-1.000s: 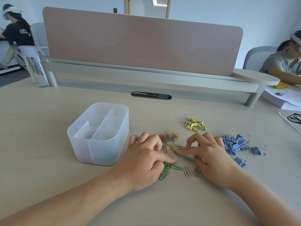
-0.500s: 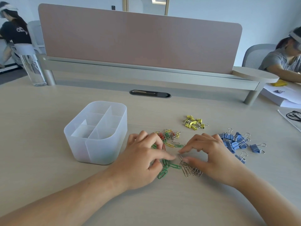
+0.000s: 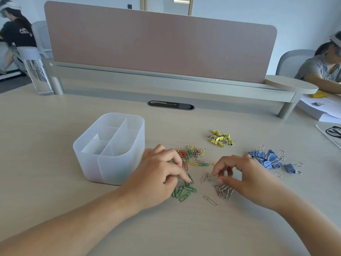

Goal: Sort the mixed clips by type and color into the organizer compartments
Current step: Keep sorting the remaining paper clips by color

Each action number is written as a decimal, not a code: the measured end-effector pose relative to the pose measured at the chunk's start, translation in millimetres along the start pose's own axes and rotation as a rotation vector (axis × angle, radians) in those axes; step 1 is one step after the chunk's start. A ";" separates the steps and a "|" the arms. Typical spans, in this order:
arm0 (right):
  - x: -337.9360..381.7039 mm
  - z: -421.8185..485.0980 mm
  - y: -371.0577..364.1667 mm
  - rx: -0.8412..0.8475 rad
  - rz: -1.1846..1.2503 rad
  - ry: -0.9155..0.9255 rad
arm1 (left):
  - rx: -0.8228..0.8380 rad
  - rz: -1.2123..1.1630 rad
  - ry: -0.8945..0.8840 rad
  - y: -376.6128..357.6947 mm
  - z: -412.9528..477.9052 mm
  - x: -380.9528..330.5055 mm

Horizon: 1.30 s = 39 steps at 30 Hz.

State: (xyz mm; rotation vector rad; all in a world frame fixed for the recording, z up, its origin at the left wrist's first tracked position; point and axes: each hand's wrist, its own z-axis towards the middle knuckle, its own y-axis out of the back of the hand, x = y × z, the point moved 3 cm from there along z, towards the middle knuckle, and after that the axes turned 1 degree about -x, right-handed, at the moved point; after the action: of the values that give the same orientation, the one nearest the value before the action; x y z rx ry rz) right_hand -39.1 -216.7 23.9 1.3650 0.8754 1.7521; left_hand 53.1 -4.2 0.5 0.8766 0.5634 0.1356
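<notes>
Drew the right hand (image 3: 245, 176) back toward the right since 0.5 s ago, baring 2 silver clips (image 3: 206, 177) just left of its fingertips. Pulled the left hand (image 3: 158, 174) back a touch as well, bringing the forefinger tip onto a green clip (image 3: 191, 179).

Holds the right hand arched over the table (image 3: 55, 163), fingers bent, thumb and forefinger parted, nothing seen between them. Sets that thumb just above the silver pile (image 3: 224, 192), partly tucked under the palm, with 1 loose silver clip (image 3: 210, 200) lying apart, nearer the body.

Presses the left forefinger, stretched straight, down on the green clip, remaining fingers curled under and gripping nothing. Has the green pile (image 3: 183, 192) just below that fingertip, against the edge of the hand.

Leaves the mixed pile (image 3: 190, 154) beyond the left knuckles, between the 2 hands. Leaves the yellow binder clips (image 3: 220, 139) farther back and the blue binder clips (image 3: 267, 158) just beyond the right knuckles. Has the organizer (image 3: 110, 148) just left of the left hand; touching or not, cannot tell.
</notes>
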 end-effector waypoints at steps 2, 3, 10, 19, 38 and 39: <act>-0.4 -1.3 -0.9 0.028 -0.037 0.006 | 0.001 0.014 0.038 0.2 0.0 4.2; -1.0 -1.8 -1.2 0.039 -0.044 0.011 | 0.008 0.029 0.054 0.0 0.0 5.5; -4.0 1.6 -4.9 -0.030 -0.122 0.028 | 0.091 0.094 0.033 -2.6 -2.0 4.6; -5.8 3.2 -3.4 -0.157 -0.177 0.054 | 0.184 0.051 -0.016 -5.2 -4.2 -2.9; 9.6 9.3 -26.3 -0.092 -0.318 0.069 | 0.137 0.133 0.156 -2.2 -1.8 -0.2; 5.2 9.7 -26.5 -0.084 -0.350 0.045 | 0.136 0.139 0.157 -2.4 -1.9 -0.1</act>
State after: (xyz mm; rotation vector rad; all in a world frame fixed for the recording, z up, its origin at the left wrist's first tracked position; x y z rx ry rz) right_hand -26.8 -198.3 5.7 1.0492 0.9872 1.5340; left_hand 51.8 -4.4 -2.2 1.0435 0.6636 0.2975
